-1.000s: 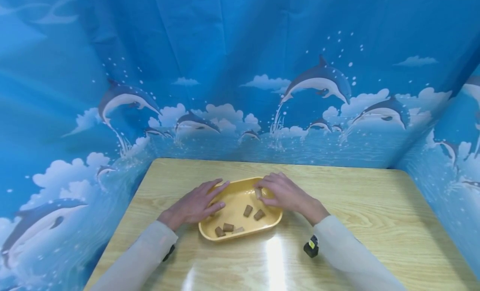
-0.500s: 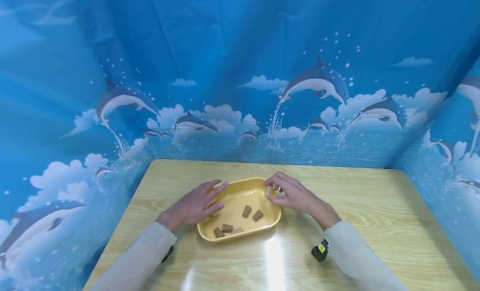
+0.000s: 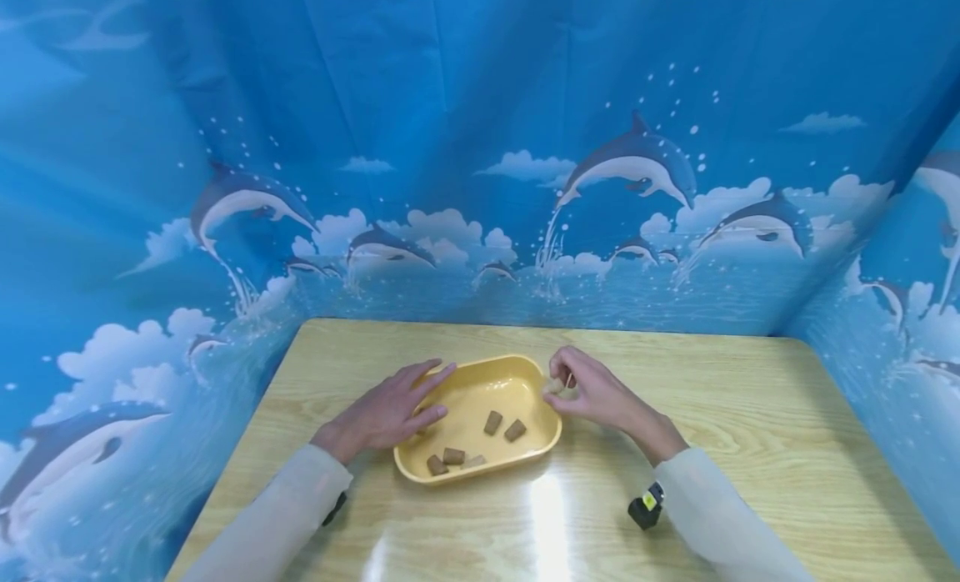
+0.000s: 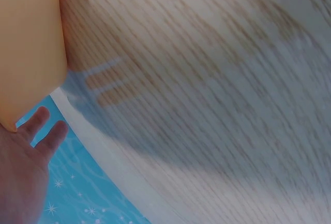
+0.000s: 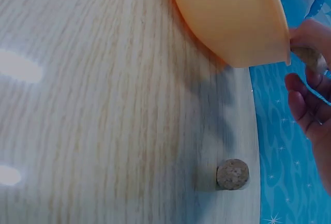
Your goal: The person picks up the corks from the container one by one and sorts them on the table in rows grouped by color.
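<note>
- My right hand [image 3: 596, 394] pinches a pale cork [image 3: 552, 385] between thumb and finger, at the tray's right rim, right of the frame's centre.
- My left hand [image 3: 386, 411] grasps nothing that shows; its fingers lie straight and spread at the tray's left end, thumb reaching inside.
- The yellow tray [image 3: 468, 398] sits in the lower middle of the head view, between my hands.
- Two brown corks [image 3: 492, 423] lie on their sides right of the tray's middle.
- Three more corks [image 3: 453, 456] lie close together toward its lower left, one paler than the others.
- In the right wrist view, one standing cork [image 5: 232, 175] is on the table at lower right, apart from the tray.
- My left hand covers part of the tray's left end, so I can't tell everything lying there.
- Black wrist cameras [image 3: 645, 505] show by my grey sleeves [image 3: 720, 515].
- The table [image 3: 712, 415] is pale wood grain, with a bright glare streak [image 3: 551, 524] at lower centre.
- A blue curtain [image 3: 480, 107] with leaping dolphins [image 3: 637, 161] and clouds fills the upper frame and both sides.
</note>
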Motion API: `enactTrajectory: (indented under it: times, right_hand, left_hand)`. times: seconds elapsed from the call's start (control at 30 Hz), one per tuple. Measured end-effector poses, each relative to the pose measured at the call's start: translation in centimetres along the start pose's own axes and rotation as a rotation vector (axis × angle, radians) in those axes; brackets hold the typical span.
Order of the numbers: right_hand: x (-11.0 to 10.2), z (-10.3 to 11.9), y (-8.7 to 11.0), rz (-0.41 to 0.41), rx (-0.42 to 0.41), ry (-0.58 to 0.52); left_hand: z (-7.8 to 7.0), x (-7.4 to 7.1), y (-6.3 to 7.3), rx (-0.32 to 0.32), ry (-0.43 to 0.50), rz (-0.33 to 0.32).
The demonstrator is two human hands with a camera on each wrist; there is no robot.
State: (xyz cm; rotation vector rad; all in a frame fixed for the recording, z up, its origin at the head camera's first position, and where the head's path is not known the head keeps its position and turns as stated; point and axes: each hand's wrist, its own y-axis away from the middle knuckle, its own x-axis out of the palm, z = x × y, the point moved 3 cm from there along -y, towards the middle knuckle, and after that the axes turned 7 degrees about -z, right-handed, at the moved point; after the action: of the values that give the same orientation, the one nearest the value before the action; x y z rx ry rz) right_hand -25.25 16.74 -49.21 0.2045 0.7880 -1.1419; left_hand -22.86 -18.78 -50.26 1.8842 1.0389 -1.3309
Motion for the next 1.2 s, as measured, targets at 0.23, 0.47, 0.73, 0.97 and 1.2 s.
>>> enactTrajectory:
  times: [0.23, 0.47, 0.73, 0.97, 1.2]
  right_hand:
    - [-0.1, -0.3, 0.4, 0.013, 0.010, -0.008]
    - [-0.4, -0.5, 0.8, 0.026, -0.021, 0.020]
    - [-1.5, -1.0, 1.5, -0.023, 0.013, 0.009]
    - [-2.7, -2.4, 2.8, -0.066, 0.040, 0.029]
    - [-3.4, -3.9, 4.2, -0.100, 0.024, 0.033]
  left_hand:
    - [0.0, 0.2, -0.1, 0.007, 0.002, -0.001]
    - [0.0, 0.1, -0.2, 0.011, 0.006, -0.011]
    - [-0.2, -0.2, -0.2, 0.009, 0.006, -0.010]
    - [-0.1, -0.4, -0.1, 0.017, 0.008, -0.005]
    - [-0.1, -0.2, 0.0, 0.013, 0.013, -0.005]
